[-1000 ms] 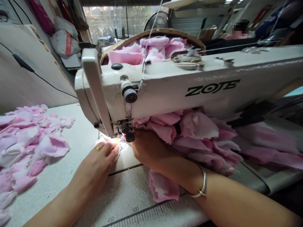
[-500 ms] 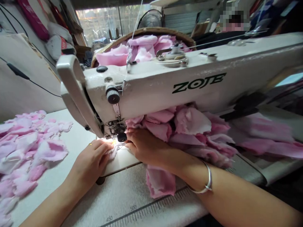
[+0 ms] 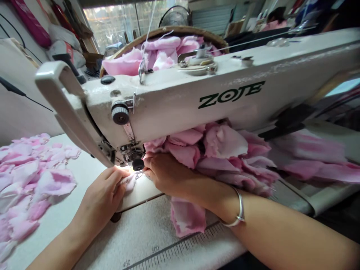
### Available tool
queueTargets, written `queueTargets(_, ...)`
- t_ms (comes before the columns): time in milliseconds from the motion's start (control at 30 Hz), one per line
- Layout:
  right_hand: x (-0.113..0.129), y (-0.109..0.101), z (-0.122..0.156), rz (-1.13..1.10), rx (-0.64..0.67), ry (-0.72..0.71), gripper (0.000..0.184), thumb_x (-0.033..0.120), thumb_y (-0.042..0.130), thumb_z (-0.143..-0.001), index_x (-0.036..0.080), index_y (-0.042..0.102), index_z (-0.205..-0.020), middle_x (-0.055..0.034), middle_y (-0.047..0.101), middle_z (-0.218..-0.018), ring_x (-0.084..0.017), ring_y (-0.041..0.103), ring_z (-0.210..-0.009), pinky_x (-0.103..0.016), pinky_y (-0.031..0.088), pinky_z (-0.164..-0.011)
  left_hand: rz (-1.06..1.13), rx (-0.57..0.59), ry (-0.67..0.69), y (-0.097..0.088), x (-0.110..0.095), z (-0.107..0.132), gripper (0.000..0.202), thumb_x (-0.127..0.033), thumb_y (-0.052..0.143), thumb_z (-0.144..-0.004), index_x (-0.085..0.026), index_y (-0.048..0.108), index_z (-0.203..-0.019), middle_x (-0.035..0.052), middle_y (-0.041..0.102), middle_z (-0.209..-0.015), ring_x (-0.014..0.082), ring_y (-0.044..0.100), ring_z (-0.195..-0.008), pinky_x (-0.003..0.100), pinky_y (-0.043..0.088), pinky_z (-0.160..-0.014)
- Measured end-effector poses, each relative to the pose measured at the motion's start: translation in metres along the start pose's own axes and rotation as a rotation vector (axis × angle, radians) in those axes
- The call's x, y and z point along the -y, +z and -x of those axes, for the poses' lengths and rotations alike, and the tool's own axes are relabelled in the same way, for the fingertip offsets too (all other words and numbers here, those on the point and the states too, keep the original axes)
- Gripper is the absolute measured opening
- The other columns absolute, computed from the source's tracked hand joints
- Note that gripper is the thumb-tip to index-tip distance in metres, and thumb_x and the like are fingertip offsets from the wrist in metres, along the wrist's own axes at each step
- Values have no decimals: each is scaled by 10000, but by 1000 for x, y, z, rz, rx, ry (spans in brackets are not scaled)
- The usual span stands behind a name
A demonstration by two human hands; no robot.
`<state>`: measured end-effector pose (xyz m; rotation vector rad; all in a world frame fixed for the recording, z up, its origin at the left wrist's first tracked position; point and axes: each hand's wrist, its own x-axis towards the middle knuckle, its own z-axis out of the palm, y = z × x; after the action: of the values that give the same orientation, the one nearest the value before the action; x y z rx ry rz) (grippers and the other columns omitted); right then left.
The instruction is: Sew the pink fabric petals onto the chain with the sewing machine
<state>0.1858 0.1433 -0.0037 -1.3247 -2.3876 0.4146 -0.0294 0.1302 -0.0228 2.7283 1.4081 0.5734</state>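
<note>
A white sewing machine (image 3: 165, 101) fills the middle, its lamp lighting the needle area. Left of the presser foot, my left hand (image 3: 104, 195) is closed on a small pale pink fabric piece (image 3: 129, 183), with its fingertips close to the needle. On the other side of the foot, my right hand (image 3: 165, 174) has its fingers curled in; whatever they grip is hidden. Behind and beside that hand, a heap of pink and white fabric pieces (image 3: 225, 144) lies under the machine arm. One fabric flap (image 3: 188, 217) hangs below my right wrist.
More pink fabric pieces (image 3: 25, 180) spread over the table at left. Behind the machine stands a round basket (image 3: 208, 31) of pink fabric. A ruler scale (image 3: 168, 252) runs along the table's front edge. A person (image 3: 275, 20) is in the far background.
The view has shifted slightly, so the machine appears farther left. Both hands keep nearly the same places by the presser foot; the fabric heap looks almost unchanged.
</note>
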Motion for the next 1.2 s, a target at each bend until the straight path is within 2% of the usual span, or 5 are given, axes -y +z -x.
queueTargets(267,-4,5,1,-38,-10,-51,124,143,517,-863,148,618,-792,-78,661,-896,-182,590,-866,-274,422,-754,24,1,-57,1,2,0,105,-258,473,-912,-238,525,-1000,-3,560,-946,162,564,-866,265,449,-726)
queueTargets(733,-9,9,0,67,-51,-71,125,140,536,-850,130,649,-797,-109,680,-865,-203,616,-817,-291,442,-730,-108,-50,150,2,-11,-2,152,-215,406,-958,-195,543,-1021,37,538,-941,179,518,-839,312,474,-715)
queueTargets(933,-6,3,-1,-17,-17,-11,121,139,553,-837,108,668,-819,-142,690,-941,-229,620,-903,-302,453,-776,-214,14,195,0,-16,-1,189,-183,386,-951,-141,560,-1011,76,522,-923,215,495,-856,382,507,-774)
queueTargets(1067,-7,6,-2,-1,-49,-24,128,155,551,-839,119,665,-796,-129,690,-893,-217,621,-837,-304,453,-735,-280,115,196,1,-16,1,265,-131,451,-892,-115,547,-1139,109,541,-1022,256,483,-941,442,500,-861)
queueTargets(1200,-6,7,0,47,-74,-27,133,158,551,-831,137,627,-724,-102,673,-786,-194,600,-724,-297,431,-655,-266,164,161,0,-18,3,320,-98,470,-858,-106,545,-1169,118,543,-1081,269,482,-994,459,464,-948)
